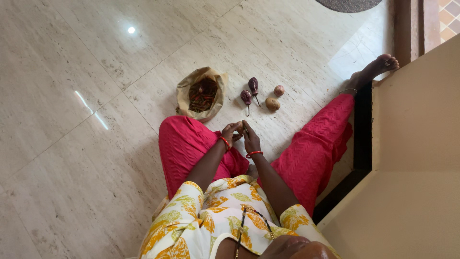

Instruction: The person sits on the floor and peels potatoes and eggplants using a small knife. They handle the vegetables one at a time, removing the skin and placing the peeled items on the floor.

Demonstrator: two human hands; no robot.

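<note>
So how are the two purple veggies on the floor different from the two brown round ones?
The purple vegetables are dark, longish and drop-shaped, with thin stems pointing toward the person; the brown round ones are pale tan, stubby, with no stems showing. The purple pair lies nearer the paper bag; the brown pair lies farther from it. All four are small, lie loose on the floor, and neither hand touches them.
</note>
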